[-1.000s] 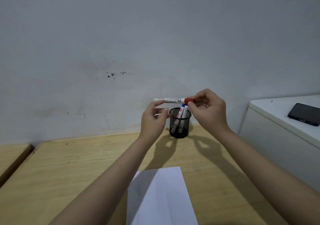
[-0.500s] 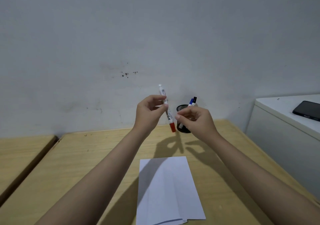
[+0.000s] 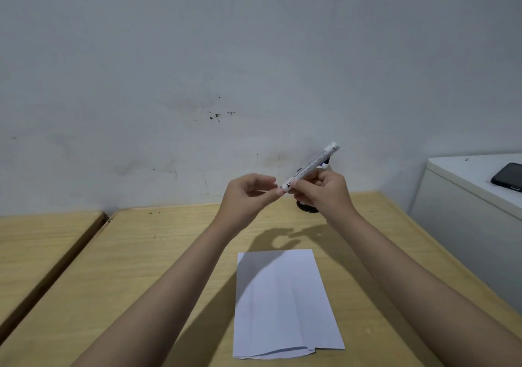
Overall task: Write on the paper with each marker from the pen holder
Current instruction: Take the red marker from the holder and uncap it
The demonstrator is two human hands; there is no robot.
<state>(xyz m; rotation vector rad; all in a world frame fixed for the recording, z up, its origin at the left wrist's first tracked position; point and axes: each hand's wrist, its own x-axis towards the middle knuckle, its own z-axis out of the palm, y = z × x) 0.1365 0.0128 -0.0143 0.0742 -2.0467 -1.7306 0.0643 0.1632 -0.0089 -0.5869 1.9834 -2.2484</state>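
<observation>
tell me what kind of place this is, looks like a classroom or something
Probably a plain study room or classroom, though that is a guess. Two light wooden desks stand side by side against a bare, scuffed wall, with a sheet of paper laid out and a white cabinet at the right.

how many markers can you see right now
2, maybe more. One white marker is held up in the right hand. One blue-tipped marker peeks out behind that hand, in the mostly hidden pen holder, which may hide others.

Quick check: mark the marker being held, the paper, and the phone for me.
marker (image 3: 312,166), head view, middle of white barrel.
paper (image 3: 285,301), head view, centre of sheet.
phone (image 3: 508,176), head view, dark screen.
</observation>
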